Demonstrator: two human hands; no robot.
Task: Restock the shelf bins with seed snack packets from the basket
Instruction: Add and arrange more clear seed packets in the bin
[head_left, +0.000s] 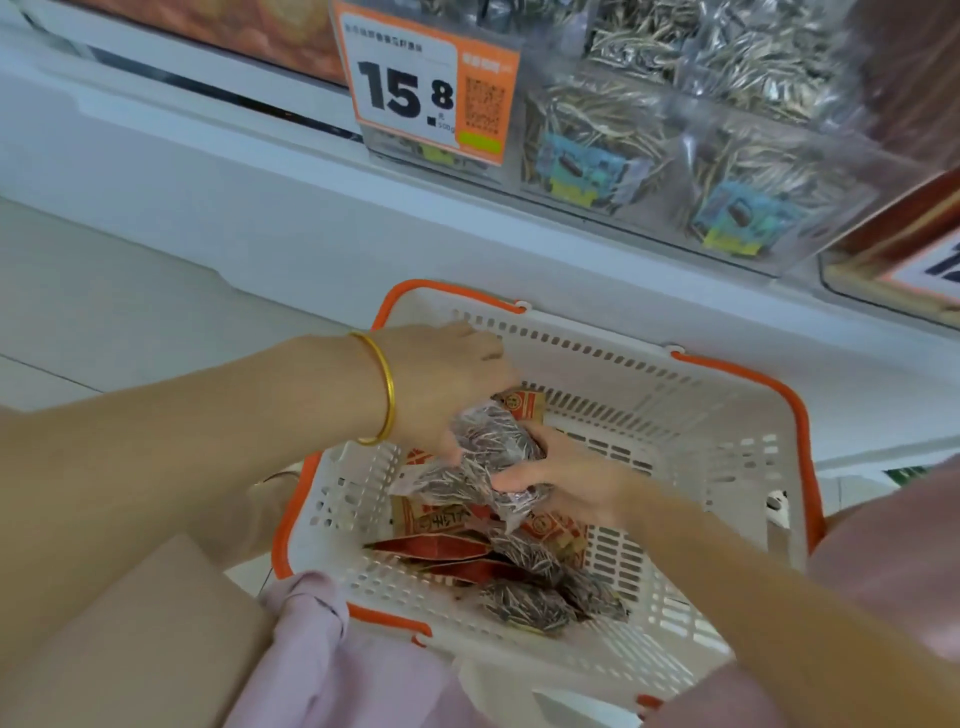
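A white plastic basket (727, 457) with orange rim and handles stands on the floor below the shelf. Inside lie several clear seed snack packets (524, 605) with red and gold labels. My left hand (447, 384), a gold bangle on its wrist, grips the top of a bundle of seed packets (488, 457) held over the basket. My right hand (566, 478) grips the same bundle from below and the right. Above, a clear shelf bin (644, 150) holds seed packets with blue labels.
An orange and white price tag (426, 83) reading 15.8 hangs on the bin's front at top centre. The white shelf base (260, 208) runs behind the basket. Pale floor tiles (104, 312) lie to the left. My knees in light clothing fill the bottom edge.
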